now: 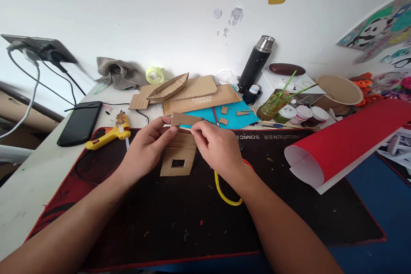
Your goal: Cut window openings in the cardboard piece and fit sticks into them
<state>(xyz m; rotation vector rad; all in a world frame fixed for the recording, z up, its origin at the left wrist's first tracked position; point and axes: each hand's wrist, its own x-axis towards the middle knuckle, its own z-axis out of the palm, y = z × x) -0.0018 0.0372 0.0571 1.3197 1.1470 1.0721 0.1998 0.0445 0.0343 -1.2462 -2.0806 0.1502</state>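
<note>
My left hand (148, 145) pinches the left end of a small brown cardboard piece (184, 118) held above the black desk mat (180, 218). My right hand (218, 147) is closed on the piece's lower right edge, fingers pressed together at it. Just under both hands lies a flat cardboard panel (179, 154) with a small square window cut in it. A yellow-handled tool (226, 195) lies on the mat beneath my right wrist, mostly hidden.
A yellow glue gun (109, 133) and a black phone (80, 122) lie left. Behind are cardboard sheets (201, 98), a cardboard boat (170, 87), a blue sheet (224, 117), a black flask (257, 63), paint pots (302, 113), a jar of brushes (271, 107). A red paper roll (346, 141) lies right.
</note>
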